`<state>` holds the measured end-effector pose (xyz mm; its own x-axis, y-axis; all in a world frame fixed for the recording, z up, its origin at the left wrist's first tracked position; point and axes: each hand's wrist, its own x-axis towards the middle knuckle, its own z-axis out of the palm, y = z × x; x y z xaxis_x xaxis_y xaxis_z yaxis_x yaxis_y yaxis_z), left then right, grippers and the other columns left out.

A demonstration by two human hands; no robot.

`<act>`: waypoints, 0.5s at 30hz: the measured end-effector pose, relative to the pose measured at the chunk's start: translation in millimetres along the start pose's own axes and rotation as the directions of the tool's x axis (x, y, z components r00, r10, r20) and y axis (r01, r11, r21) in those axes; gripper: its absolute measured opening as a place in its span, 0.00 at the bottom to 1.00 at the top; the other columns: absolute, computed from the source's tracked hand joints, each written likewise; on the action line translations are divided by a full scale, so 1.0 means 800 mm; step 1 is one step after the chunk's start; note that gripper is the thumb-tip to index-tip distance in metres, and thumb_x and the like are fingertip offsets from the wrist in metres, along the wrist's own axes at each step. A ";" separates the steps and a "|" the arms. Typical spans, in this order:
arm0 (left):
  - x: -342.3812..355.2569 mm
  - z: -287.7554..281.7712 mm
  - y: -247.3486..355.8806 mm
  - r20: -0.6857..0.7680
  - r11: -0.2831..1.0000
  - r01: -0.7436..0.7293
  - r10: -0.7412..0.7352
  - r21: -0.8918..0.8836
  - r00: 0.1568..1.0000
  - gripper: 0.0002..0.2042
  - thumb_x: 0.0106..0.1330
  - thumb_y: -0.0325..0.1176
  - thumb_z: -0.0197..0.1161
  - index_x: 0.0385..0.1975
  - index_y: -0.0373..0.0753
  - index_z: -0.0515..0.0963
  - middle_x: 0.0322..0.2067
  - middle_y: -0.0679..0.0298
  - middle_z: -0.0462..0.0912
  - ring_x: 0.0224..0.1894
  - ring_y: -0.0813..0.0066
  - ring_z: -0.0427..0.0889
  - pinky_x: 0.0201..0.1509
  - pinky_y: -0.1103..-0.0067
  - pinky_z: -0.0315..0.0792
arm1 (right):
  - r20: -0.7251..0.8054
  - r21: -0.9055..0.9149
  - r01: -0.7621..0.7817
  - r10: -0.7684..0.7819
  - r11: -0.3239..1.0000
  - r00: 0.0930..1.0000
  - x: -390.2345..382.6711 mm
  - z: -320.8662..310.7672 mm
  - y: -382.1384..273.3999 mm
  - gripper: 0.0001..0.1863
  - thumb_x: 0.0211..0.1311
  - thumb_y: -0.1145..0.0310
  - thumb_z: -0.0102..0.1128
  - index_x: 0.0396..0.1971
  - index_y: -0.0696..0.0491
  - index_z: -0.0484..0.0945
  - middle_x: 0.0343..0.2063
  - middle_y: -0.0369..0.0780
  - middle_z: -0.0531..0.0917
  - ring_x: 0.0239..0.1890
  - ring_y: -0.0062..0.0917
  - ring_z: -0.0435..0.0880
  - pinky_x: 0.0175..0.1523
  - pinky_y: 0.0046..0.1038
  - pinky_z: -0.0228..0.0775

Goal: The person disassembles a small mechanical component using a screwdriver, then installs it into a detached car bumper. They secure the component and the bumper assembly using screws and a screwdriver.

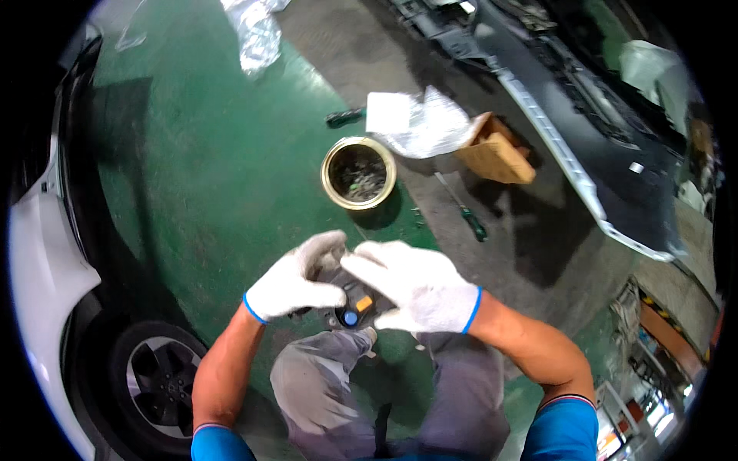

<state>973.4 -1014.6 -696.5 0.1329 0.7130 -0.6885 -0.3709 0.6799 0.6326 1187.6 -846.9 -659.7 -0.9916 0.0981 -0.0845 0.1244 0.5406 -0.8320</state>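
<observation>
In the head view my left hand (306, 278) and my right hand (415, 288), both in white knit gloves with blue cuffs, grip a dark component (350, 300) from either side, low over my bent legs. It has a round blue piece and an orange patch; the fingers hide much of its top. Just beyond my hands stands a gold-rimmed tin (358, 147) with small mixed bits inside. Small pieces (417, 217) lie on the floor beside it.
A white car (44, 261) and wheel (165, 380) stand left. A screwdriver (470, 219), another dark-green-handled tool (342, 117), bubble wrap (423, 127) and a cardboard box (496, 157) lie on the green-and-grey floor (177, 169). A long black panel (584, 131) occupies the upper right; plastic wrap (254, 38) lies farther away.
</observation>
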 end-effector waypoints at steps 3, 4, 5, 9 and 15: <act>-0.032 0.062 0.056 0.107 0.998 0.063 -0.064 0.012 0.992 0.58 0.50 0.36 0.85 0.76 0.26 0.50 0.65 0.48 0.73 0.66 0.64 0.72 0.71 0.72 0.66 | -0.002 0.004 -0.059 0.059 0.998 0.998 -0.034 -0.048 -0.072 0.43 0.42 0.60 0.79 0.62 0.53 0.72 0.52 0.44 0.79 0.51 0.40 0.82 0.53 0.39 0.78; -0.039 0.080 0.066 0.142 0.996 0.065 -0.072 0.055 0.987 0.57 0.50 0.35 0.84 0.76 0.26 0.50 0.65 0.48 0.74 0.67 0.65 0.72 0.72 0.72 0.65 | 0.069 0.012 -0.100 0.099 0.995 0.993 -0.050 -0.064 -0.092 0.45 0.44 0.64 0.75 0.67 0.52 0.68 0.53 0.46 0.77 0.53 0.42 0.81 0.54 0.40 0.79; -0.050 0.100 0.084 0.194 0.995 0.095 -0.095 0.011 0.976 0.57 0.51 0.35 0.84 0.76 0.26 0.50 0.65 0.48 0.73 0.67 0.64 0.71 0.72 0.72 0.65 | 0.028 -0.011 -0.096 0.096 0.995 0.995 -0.068 -0.074 -0.109 0.45 0.44 0.63 0.75 0.67 0.52 0.68 0.53 0.46 0.77 0.52 0.43 0.82 0.53 0.41 0.79; -0.098 0.152 0.115 0.346 0.985 0.127 -0.160 0.115 0.924 0.56 0.54 0.44 0.82 0.76 0.25 0.51 0.69 0.45 0.68 0.70 0.60 0.70 0.72 0.71 0.65 | 0.037 0.020 -0.160 0.159 0.987 0.987 -0.113 -0.121 -0.203 0.46 0.42 0.63 0.75 0.67 0.55 0.69 0.52 0.45 0.79 0.49 0.41 0.83 0.51 0.41 0.79; -0.122 0.243 0.149 0.462 0.937 0.172 -0.303 0.303 0.833 0.56 0.55 0.42 0.80 0.76 0.24 0.48 0.69 0.44 0.67 0.70 0.61 0.69 0.73 0.72 0.64 | -0.046 0.045 -0.251 0.253 0.967 0.966 -0.198 -0.173 -0.290 0.48 0.41 0.61 0.75 0.68 0.59 0.68 0.54 0.45 0.79 0.52 0.38 0.83 0.55 0.37 0.79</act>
<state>1095.1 -969.5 -484.9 0.6480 0.4674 -0.6014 -0.0457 0.8120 0.5818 1320.8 -872.3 -377.5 -0.9252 0.2700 -0.2668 0.3675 0.4608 -0.8078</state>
